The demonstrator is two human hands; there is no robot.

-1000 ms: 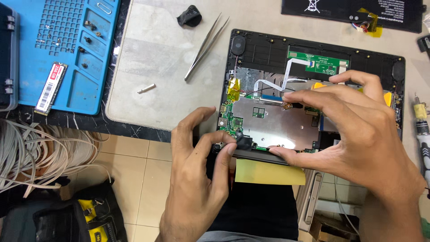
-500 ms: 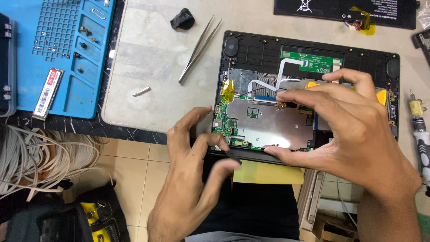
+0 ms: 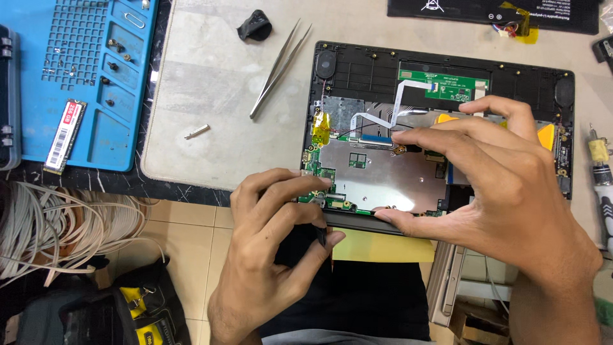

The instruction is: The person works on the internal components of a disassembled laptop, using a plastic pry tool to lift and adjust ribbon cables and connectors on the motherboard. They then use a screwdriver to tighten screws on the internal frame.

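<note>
An opened laptop base (image 3: pixel 357 64) lies on a grey mat, its black shell showing a green circuit board with a silver shield (image 3: pixel 383 176). My left hand (image 3: pixel 274 255) grips the near left edge of the shell, fingertips on the board's corner and thumb under the edge. My right hand (image 3: pixel 504 185) spans the board, its thumb on the near edge and a fingertip at a small connector by the white ribbon cable (image 3: pixel 396 112). Orange picks (image 3: pixel 546 135) stick out behind the right hand.
Metal tweezers (image 3: pixel 278 70), a black rubber piece (image 3: pixel 255 25) and a small metal standoff (image 3: pixel 196 131) lie on the grey mat (image 3: pixel 211 96). A blue parts tray (image 3: pixel 96 64) with screws and a memory stick (image 3: pixel 64 135) sits left. A screwdriver (image 3: pixel 600 172) lies right. White cables (image 3: pixel 57 223) and a tool bag sit below.
Both hands have stayed on the laptop; my left fingers have crept up onto the board's near left corner. The view has shifted slightly.
</note>
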